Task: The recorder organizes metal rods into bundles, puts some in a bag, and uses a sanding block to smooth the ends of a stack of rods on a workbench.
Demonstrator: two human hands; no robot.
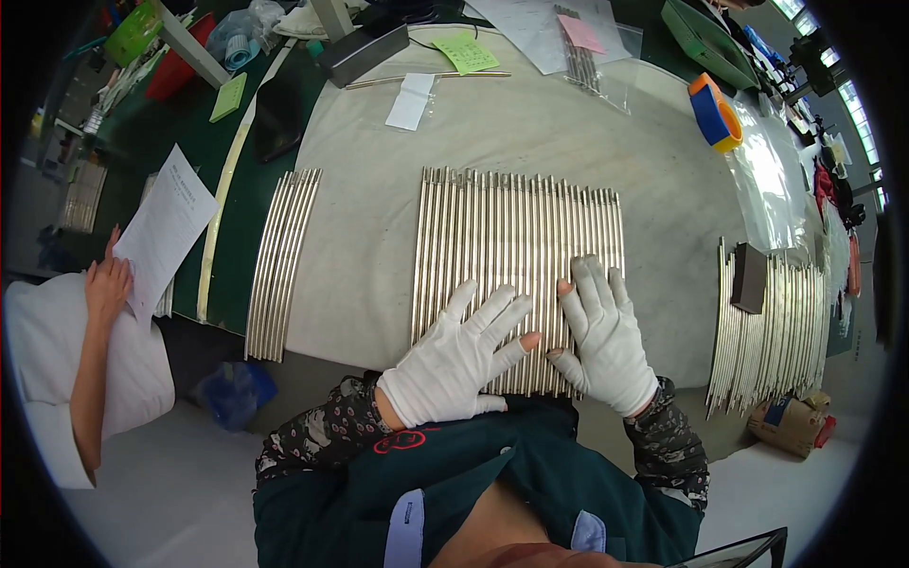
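A row of several slim metal rods (pixel 516 222) lies side by side on the pale cloth, their ends pointing toward me and away. My left hand (pixel 459 355), in a white glove with a bare thumb tip, rests flat on the near left part of the row, fingers spread. Flat on the right part lies my right hand (pixel 604 341), gloved too, its fingers stretched out and some fingertips bare. Neither hand is closed around a rod. The palms hide the near middle of the rods.
Separate rod bundles lie left (pixel 282 265) and right (pixel 772 331), the right one under a dark block (pixel 748 278). A tape roll (pixel 715 114), a bagged rod bundle (pixel 579 57) and a grey block (pixel 365 54) sit farther back. At left, another person's hand (pixel 109 284) touches a paper sheet (pixel 169 227).
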